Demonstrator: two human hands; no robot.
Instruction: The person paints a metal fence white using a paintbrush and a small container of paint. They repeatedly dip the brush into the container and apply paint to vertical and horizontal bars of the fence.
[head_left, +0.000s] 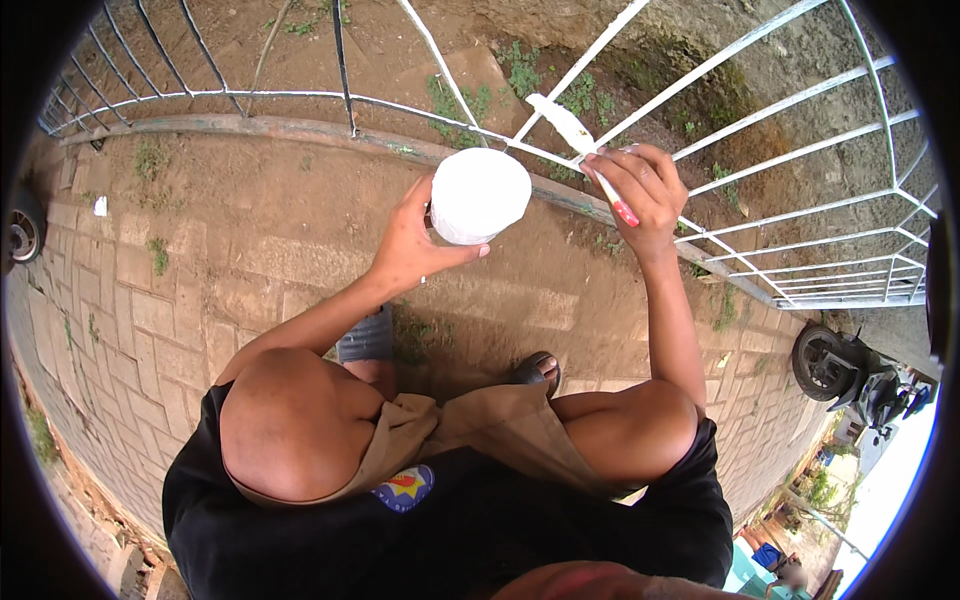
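Observation:
My left hand (pixel 410 245) grips a white tub (pixel 480 195) from the side, held above the dirt and paving. My right hand (pixel 640 195) holds a paintbrush (pixel 617 200) by its red-and-white handle. The white-coated brush head (pixel 560 122) points up and left, over the white metal railing (pixel 510 140); I cannot tell whether it touches the bars. Below my hands are my bent knees, brown shorts and dark sandals.
A low edging (pixel 270 128) runs under the railing, with weeds and a rough wall behind. Brick paving (pixel 145 320) curves around me. A motorbike (pixel 850 375) stands right, a wheel (pixel 25 225) shows far left, and part of a person (pixel 770 560) shows lower right.

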